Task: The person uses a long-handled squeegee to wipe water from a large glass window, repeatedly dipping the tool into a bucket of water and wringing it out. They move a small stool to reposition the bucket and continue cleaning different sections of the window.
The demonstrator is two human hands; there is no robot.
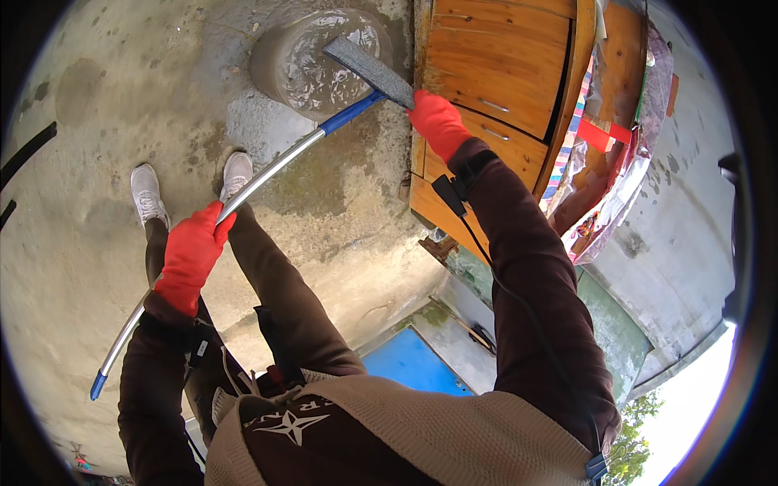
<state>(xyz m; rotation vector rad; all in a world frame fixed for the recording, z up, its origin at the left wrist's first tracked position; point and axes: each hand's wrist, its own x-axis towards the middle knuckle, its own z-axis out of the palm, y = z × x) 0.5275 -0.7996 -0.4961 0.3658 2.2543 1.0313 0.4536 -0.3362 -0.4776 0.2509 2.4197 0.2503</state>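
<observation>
My left hand point(194, 249), in a red glove, is closed around the silver pole point(281, 160) of a flat mop. My right hand point(439, 123), also gloved in red, grips the near end of the grey mop pad point(368, 69). A blue joint point(352, 113) links pole and pad. The pad's far end is over a round tub point(265, 68) of murky, rippling water point(307, 79); whether it touches the water I cannot tell. At the pole's lower end is a blue grip point(98, 385), out beyond my left forearm.
A wooden cabinet point(495, 58) with metal handles stands right beside my right hand. Cloth and plastic wrapping point(614, 200) cover its top. The stained concrete floor point(103, 255) surrounds my shoes point(147, 193). Behind me are a blue panel point(413, 364) and a green-stained wall point(614, 331).
</observation>
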